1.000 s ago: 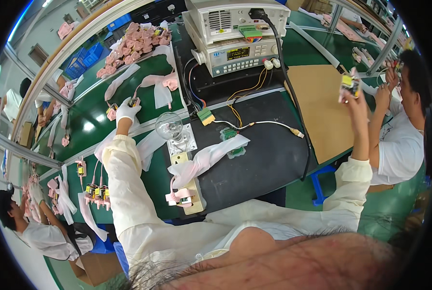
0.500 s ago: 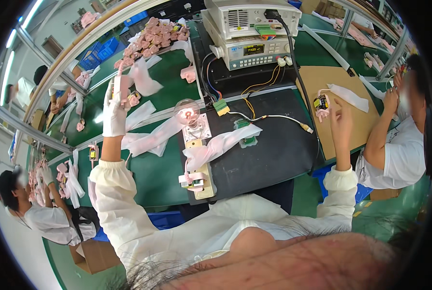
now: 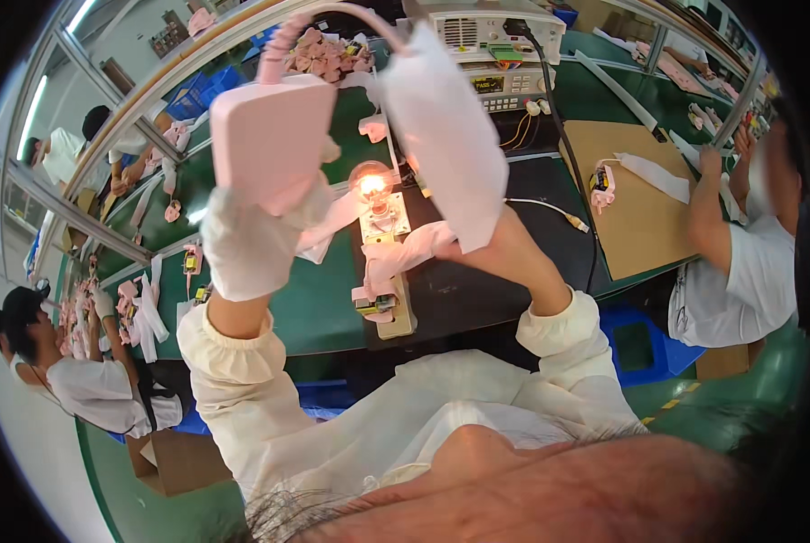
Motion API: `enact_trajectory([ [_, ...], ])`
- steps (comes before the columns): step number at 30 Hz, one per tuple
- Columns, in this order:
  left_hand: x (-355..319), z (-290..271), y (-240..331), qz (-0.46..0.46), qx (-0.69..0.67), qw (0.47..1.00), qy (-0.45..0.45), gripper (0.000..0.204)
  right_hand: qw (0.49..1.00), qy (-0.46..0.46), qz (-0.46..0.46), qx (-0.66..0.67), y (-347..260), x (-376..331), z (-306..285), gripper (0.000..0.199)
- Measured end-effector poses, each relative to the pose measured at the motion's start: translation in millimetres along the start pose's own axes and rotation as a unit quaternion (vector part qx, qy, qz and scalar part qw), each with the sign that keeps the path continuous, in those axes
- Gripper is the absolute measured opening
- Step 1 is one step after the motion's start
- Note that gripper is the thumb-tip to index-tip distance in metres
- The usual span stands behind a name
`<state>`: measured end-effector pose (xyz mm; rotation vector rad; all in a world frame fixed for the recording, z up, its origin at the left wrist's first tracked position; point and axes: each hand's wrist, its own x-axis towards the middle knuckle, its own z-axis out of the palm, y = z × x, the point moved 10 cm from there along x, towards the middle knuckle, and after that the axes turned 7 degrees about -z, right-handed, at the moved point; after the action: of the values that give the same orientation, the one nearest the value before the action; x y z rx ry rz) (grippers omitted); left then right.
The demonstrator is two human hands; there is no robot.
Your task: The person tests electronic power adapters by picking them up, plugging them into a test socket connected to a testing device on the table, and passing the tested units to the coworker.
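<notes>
High and close, my gloved left hand (image 3: 255,231) is closed around a pink rectangular adapter (image 3: 273,136). A pink cord loops from its top to a white-wrapped cord bundle (image 3: 445,136), blurred by motion. Behind this bundle, my bare right hand (image 3: 504,258) has its fingers at the end of another white-wrapped cord (image 3: 405,256); the fingertips are partly hidden, but they appear closed on it. That cord belongs to an opened pink adapter with its circuit board showing (image 3: 375,301), lying on a test fixture (image 3: 396,326). A bulb (image 3: 371,184) glows brightly at the fixture's far end.
Stacked test instruments (image 3: 500,86) stand at the back, with a black cable running down beside them. A white USB lead (image 3: 572,220) lies on the black mat. Another opened adapter (image 3: 602,185) rests on cardboard (image 3: 640,240) at right. Co-workers sit on both sides.
My left hand has brought the pink adapter up toward the camera. My right hand has moved left from above the cardboard to the wrapped cord. The bulb glows brighter.
</notes>
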<state>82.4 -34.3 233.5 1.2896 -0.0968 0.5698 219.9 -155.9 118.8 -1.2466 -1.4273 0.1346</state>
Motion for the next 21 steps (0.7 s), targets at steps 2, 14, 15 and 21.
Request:
enact_trajectory([
  [2,2.4,18.1,-5.0,-0.029,0.043,0.998,-0.021,0.06,1.0,0.012,-0.012,0.004,17.7,-13.5,-2.2,0.022],
  [14,-9.6,51.7,-80.5,0.065,0.611,0.785,-0.078,0.078,0.959,0.123,-0.039,0.252,-4.7,-22.1,26.2,0.052],
  [15,-9.2,46.4,-87.7,0.035,0.563,0.819,-0.105,0.078,0.953,0.119,0.037,0.275,10.7,-23.9,27.4,0.047],
  [21,2.3,-29.1,-109.7,-0.176,0.317,0.926,-0.102,0.056,0.951,0.05,0.126,0.277,25.6,-5.7,38.5,0.032],
])
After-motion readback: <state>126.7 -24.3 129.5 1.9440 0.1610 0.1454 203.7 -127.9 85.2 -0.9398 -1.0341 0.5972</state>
